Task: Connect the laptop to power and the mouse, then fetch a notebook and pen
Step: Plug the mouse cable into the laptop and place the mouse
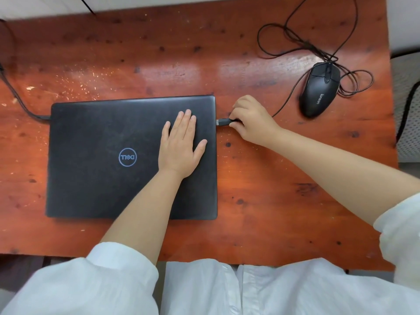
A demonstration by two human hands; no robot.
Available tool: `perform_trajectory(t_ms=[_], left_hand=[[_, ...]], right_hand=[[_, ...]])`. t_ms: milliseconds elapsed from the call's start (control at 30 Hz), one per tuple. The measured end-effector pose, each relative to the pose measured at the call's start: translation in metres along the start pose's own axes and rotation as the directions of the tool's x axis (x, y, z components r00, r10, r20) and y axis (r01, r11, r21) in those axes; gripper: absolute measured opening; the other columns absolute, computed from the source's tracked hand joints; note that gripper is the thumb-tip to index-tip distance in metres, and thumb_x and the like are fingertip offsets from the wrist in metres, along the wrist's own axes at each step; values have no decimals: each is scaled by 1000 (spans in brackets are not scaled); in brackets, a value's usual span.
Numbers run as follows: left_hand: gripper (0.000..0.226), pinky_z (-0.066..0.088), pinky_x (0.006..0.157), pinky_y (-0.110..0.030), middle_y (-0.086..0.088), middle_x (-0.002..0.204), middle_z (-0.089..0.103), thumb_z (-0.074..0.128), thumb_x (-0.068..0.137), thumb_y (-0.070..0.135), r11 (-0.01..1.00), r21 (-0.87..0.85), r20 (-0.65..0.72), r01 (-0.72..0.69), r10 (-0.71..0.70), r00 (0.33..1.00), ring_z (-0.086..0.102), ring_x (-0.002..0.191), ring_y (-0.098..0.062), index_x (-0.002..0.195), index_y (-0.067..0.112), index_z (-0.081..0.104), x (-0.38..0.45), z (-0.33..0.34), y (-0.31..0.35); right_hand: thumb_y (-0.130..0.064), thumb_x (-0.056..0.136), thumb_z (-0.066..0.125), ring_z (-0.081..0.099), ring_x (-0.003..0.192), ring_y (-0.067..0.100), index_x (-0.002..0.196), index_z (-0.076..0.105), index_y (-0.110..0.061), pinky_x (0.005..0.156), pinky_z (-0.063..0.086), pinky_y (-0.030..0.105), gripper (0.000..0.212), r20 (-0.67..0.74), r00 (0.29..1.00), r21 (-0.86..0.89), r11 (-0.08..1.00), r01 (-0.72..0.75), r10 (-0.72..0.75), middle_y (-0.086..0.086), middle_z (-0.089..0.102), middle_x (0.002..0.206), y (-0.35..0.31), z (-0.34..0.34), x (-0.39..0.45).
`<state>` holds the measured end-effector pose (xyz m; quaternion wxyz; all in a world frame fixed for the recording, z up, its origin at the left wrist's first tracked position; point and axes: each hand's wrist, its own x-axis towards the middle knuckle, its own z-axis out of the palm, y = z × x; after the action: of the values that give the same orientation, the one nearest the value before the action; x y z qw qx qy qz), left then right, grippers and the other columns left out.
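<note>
A closed black laptop [109,155] lies flat on the red-brown wooden table [272,189]. My left hand [180,147] rests flat on its lid near the right edge, fingers straight. My right hand [252,120] pinches the mouse's USB plug [222,122], whose metal tip sits right at the laptop's right side. A black wired mouse [319,89] sits to the right, its thin cable [302,42] looping behind it. A black power cable [20,98] meets the laptop's left edge at the back corner.
The table's right edge [391,110] borders a perforated grey chair or basket [409,105]. A pale wall or surface [45,5] runs along the table's far side. No notebook or pen is in view.
</note>
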<state>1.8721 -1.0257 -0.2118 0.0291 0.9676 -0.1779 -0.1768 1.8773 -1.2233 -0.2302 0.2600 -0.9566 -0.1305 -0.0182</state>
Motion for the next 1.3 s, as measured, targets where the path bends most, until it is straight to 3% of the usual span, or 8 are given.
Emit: perform_trajectory(t_ms=[500,600,733,833,933,1033,1133,1300], left_hand=[[86,7,121,-40,-9,159,18,2,79,50,1000,30,-35,2,-1,999,12,149,-22,149,5,22,0,2,3],[71,7,122,-40,-10,159,18,15,91,45,999,37,-9,18,-17,1000,12,149,-23,149,4,22,-2,-1,6],[57,7,122,-40,-9,160,16,39,100,27,998,54,2,38,-38,999,10,149,-22,149,4,21,-2,-6,10],[55,9,121,-40,-11,159,17,38,100,25,997,55,-4,57,-56,998,11,149,-23,148,2,22,-2,-8,17],[55,9,122,-38,-9,160,15,34,101,26,994,51,-6,101,-101,995,10,149,-21,149,3,20,-5,-6,29],[56,10,122,-39,-10,159,17,36,101,26,993,10,-35,117,-116,993,11,149,-22,149,2,20,-8,-3,41],[55,11,121,-40,-12,159,18,38,101,24,991,-3,-63,132,-132,989,13,149,-24,148,1,22,-11,-2,48],[55,7,122,-39,-11,160,12,36,101,23,979,-75,-57,188,-193,980,6,150,-23,149,2,20,-22,1,57]], right_hand=[[8,58,74,64,64,41,57,64,8,56,58,39,10,-16,984,-78,982,175,-176,22,64,60,-2,8,0],[11,54,78,64,63,40,56,64,7,52,58,41,15,31,992,-99,987,124,-122,21,64,59,-5,8,1],[3,78,63,58,99,40,88,66,6,85,45,46,11,206,978,-167,986,15,20,22,66,92,-12,-3,4],[-10,78,54,65,91,37,84,69,1,83,49,44,20,-51,999,-139,990,-13,6,18,71,87,-3,-27,-6],[-13,74,51,64,85,41,81,68,2,74,50,45,23,-412,869,-61,943,-328,275,22,69,85,29,-62,-27],[-29,83,61,43,121,39,121,51,-1,99,37,47,48,-233,665,-15,682,-732,709,23,50,127,54,-82,-40],[-42,77,69,33,130,37,134,35,-5,106,32,46,76,-112,588,-26,589,-808,801,19,35,142,57,-76,-36],[-27,81,66,31,131,37,134,36,-10,107,32,43,63,-170,505,130,527,-840,846,14,27,149,61,-65,-23]])
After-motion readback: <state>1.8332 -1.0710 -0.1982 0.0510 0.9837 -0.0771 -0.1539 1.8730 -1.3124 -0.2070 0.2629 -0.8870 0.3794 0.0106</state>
